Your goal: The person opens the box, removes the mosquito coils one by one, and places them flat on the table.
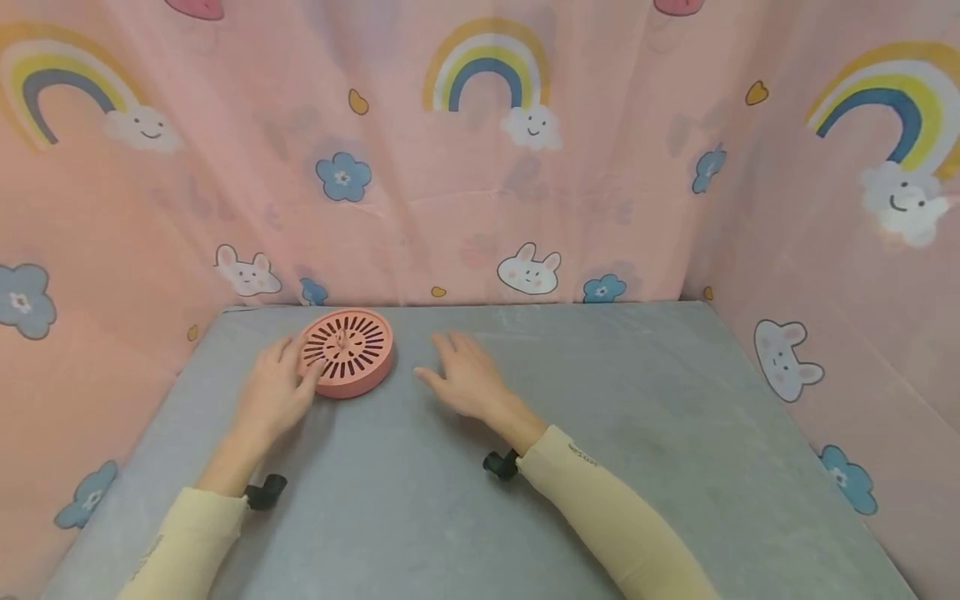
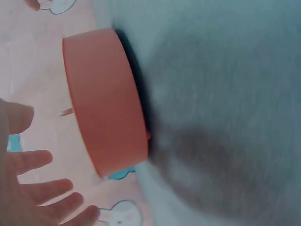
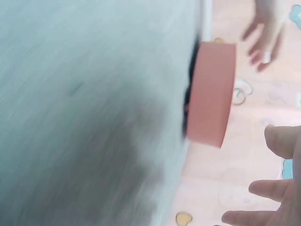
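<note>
Two bare hands reached over a grey worktop (image 1: 420,500), with a round pink box (image 1: 348,353) between them. The box sat at the far left part of the worktop, near the back edge, its slotted face turned upward. A thin peg (image 2: 67,112) stood up from the middle of that face, and a small nub (image 2: 148,135) showed low on the side, next to the worktop.

The left hand (image 1: 277,383) was at the box's left edge, overlapping it slightly as seen from the head; the left wrist view showed a gap between the two. Its fingers were spread and pinched nothing. Something white (image 3: 266,57) circled one of its fingers. The right hand (image 1: 472,383) hung to the right of the box, apart from it, thumb held away from the nearly straight fingers, likewise gripping nothing.

Cream sleeves (image 1: 618,521) covered both forearms, and a dark device (image 1: 266,492) showed at each wrist. Behind the worktop and along its sides hung a pink cloth (image 1: 450,217) printed with rainbows, smiling clouds, rabbits and blue flowers.
</note>
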A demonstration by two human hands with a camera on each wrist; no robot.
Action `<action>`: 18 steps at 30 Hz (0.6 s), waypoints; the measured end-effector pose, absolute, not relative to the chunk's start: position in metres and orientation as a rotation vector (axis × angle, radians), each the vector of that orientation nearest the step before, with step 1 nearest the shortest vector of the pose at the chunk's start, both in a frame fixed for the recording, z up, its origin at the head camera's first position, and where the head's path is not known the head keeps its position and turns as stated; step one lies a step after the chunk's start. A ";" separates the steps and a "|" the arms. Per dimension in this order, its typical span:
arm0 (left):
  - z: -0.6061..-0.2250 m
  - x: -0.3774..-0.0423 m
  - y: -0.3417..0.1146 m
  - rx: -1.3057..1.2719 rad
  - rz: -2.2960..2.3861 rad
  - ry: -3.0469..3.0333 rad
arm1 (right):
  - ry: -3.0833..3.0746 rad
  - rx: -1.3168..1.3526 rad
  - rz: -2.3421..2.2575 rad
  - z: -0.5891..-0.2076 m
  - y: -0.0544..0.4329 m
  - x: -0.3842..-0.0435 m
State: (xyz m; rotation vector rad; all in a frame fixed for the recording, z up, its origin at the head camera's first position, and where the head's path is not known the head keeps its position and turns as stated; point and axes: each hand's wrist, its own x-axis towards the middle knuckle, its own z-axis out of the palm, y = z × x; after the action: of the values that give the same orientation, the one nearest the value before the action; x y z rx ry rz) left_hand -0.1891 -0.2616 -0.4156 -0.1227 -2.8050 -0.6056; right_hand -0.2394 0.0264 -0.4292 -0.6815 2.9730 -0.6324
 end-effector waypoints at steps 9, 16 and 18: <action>-0.433 -0.199 -0.274 0.026 -0.879 -2.892 | 2.920 -0.628 -0.860 -0.432 -0.003 -0.248; -0.443 -0.211 -0.283 0.145 -1.052 -2.885 | 2.901 -0.600 -0.991 -0.434 -0.024 -0.256; -0.443 -0.214 -0.284 0.166 -1.131 -2.878 | 2.891 -0.601 -1.048 -0.436 -0.029 -0.259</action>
State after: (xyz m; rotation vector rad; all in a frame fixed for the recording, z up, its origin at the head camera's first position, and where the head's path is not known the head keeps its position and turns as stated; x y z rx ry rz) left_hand -0.2142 -0.2839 -0.4433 0.1664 -2.8779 -1.1306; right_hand -0.2587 -0.0291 -0.4358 -0.6013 2.8911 -1.0483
